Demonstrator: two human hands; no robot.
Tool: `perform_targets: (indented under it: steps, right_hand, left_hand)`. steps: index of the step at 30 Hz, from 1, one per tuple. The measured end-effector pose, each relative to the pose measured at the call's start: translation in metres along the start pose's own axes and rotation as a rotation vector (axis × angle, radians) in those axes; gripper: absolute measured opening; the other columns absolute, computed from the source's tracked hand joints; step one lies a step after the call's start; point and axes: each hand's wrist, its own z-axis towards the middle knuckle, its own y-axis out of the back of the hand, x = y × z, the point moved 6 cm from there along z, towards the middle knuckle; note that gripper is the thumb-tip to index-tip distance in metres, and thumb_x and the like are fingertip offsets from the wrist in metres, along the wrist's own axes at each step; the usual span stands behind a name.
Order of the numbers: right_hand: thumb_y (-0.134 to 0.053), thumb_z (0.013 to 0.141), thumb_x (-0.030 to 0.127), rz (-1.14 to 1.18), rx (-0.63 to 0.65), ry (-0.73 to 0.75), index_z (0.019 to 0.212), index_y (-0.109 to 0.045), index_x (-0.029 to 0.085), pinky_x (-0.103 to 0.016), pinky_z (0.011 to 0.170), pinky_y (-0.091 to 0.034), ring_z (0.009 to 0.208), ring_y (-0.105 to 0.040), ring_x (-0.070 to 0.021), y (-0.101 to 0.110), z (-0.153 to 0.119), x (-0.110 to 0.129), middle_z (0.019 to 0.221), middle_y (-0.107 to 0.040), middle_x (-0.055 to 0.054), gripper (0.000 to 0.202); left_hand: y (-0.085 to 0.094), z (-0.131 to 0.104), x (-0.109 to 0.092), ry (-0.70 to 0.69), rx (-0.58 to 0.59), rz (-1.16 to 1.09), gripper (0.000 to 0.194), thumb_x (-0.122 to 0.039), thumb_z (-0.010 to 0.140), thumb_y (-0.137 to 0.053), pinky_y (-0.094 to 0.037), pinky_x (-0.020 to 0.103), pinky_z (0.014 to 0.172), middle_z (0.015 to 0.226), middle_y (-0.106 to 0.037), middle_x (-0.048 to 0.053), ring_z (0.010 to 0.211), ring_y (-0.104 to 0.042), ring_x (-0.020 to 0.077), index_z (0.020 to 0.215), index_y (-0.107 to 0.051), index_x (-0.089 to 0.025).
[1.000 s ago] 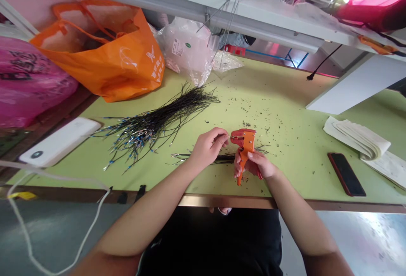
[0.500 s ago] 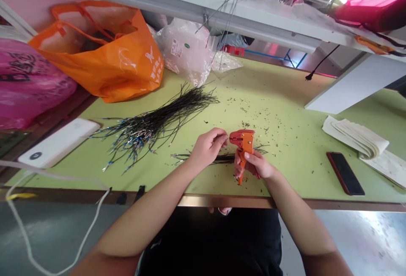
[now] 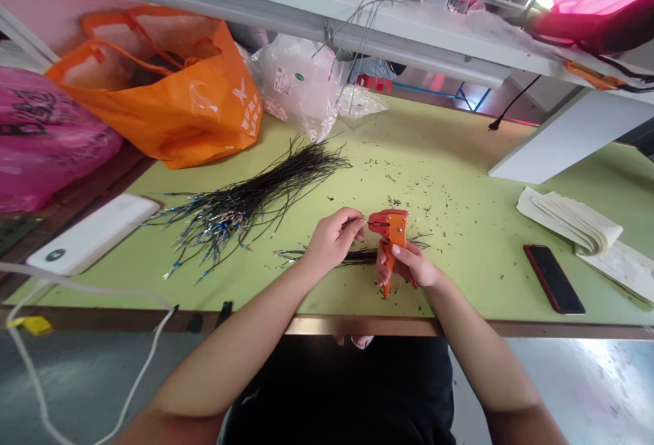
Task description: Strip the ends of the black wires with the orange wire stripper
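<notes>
My right hand [image 3: 406, 264] is wrapped round the handles of an orange and red wire stripper [image 3: 396, 230], its jaws pointing left. At those jaws, my left hand [image 3: 337, 234] is closed in a pinch; a thin end, seemingly of a wire, shows at the fingertips, and the rest is hidden. Under both hands lies a small bundle of black wires [image 3: 360, 256], partly covered by them. Farther left spreads a larger bundle of black wires [image 3: 276, 186] with blue and silvery ends.
Dark scraps [image 3: 393, 201] litter the green table [image 3: 454, 281]. A phone [image 3: 554, 279] and folded papers [image 3: 575, 217] lie right. At left are a white power bank [image 3: 95, 234], an orange bag [image 3: 178, 104], a pink bag [image 3: 45, 138] and clear plastic bags [image 3: 301, 84]. A shelf [image 3: 409, 33] spans the back.
The view has shifted very slightly. Both hands and the wire stripper keep nearly the same position against the table.
</notes>
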Motion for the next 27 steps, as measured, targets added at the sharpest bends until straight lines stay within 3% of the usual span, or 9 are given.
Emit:
perform_targets:
  steps: [18,27]
  right_hand:
    - [-0.067,0.095,0.060,-0.001,-0.031,0.030,0.090,-0.061,0.016,-0.033,0.063,-0.061,0.060,-0.067,-0.0166,0.001,0.002,-0.002,0.067,-0.062,0.001,0.044]
    - [-0.066,0.094,0.065,-0.036,-0.089,0.095,0.080,-0.056,0.020,-0.026,0.049,-0.053,0.045,-0.052,-0.0113,-0.008,0.008,-0.003,0.054,-0.050,0.007,0.048]
  left_hand:
    - [0.000,0.000,0.001,-0.001,-0.015,0.004,0.024,-0.042,0.100,-0.056,-0.056,0.024,0.062,0.068,-0.069,-0.001,0.061,-0.068,0.0137,0.088,-0.061,-0.022]
    - [0.001,0.000,0.004,-0.017,-0.038,0.012,0.022,-0.038,0.099,-0.055,-0.053,0.023,0.060,0.069,-0.070,-0.001,0.059,-0.065,0.0129,0.088,-0.062,-0.021]
